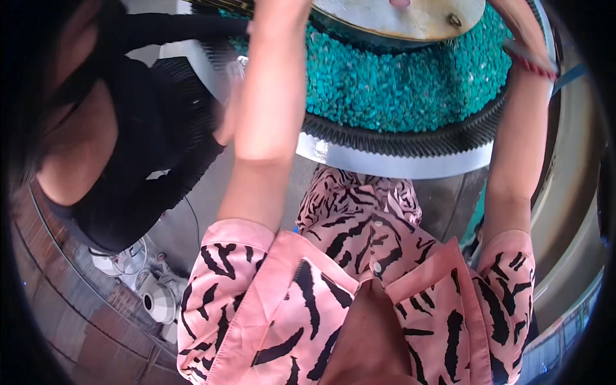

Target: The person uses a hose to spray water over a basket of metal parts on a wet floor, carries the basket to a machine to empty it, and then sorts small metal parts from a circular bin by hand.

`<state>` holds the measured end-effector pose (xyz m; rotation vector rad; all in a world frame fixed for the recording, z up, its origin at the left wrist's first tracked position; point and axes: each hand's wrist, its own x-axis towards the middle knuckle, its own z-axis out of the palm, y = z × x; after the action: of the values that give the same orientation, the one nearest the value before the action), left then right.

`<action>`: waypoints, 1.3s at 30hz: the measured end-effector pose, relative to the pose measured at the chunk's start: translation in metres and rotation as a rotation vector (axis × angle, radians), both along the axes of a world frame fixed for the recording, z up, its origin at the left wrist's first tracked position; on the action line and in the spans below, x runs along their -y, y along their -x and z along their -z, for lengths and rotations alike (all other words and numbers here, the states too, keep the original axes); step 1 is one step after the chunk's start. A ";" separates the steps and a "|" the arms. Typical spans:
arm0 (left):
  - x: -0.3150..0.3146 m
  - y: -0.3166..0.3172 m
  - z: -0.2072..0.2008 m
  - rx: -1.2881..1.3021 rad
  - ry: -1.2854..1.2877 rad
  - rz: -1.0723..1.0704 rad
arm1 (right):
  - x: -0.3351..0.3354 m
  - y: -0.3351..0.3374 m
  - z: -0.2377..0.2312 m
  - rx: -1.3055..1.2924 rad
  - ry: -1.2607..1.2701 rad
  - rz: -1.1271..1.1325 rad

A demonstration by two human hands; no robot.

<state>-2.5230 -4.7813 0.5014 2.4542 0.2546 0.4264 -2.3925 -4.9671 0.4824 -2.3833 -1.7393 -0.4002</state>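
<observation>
Both my arms stretch forward over a large round tub (417,165) with a pale outer wall and a black ridged inner rim (391,142). Small turquoise stone-like chips (385,90) fill it. A round, stained metal lid (410,16) sits in the middle of the chips, with a small ring (454,20) on it. My left forearm crosses the tub's left part, and the hand lies beyond the upper edge. On the right, a reddish band circles my wrist; only the base of my right hand (518,22) shows at the tub's right side, its fingers cut off.
Close on my left, a person in black (154,128) bends beside the tub, a blurred hand (232,106) near its rim. White equipment with cables (159,298) is on the floor at lower left. A large curved, pale container (568,173) stands at the right.
</observation>
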 end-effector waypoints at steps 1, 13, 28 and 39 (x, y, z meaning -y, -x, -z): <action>0.009 0.015 0.002 -0.199 0.087 0.145 | 0.014 0.015 0.012 -0.362 0.197 0.087; 0.063 0.040 0.335 -1.014 0.178 0.480 | 0.042 0.099 0.388 -0.952 0.504 0.283; 0.042 0.136 0.242 -1.247 1.117 0.545 | 0.082 0.143 0.241 -1.594 0.971 0.015; 0.032 0.148 0.168 -0.987 0.486 -0.039 | 0.114 0.128 0.170 -2.335 0.489 0.256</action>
<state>-2.6708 -4.8133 0.3335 1.9796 0.7077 -0.7852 -2.5203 -5.0815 0.3128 -1.2288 -0.2108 1.9733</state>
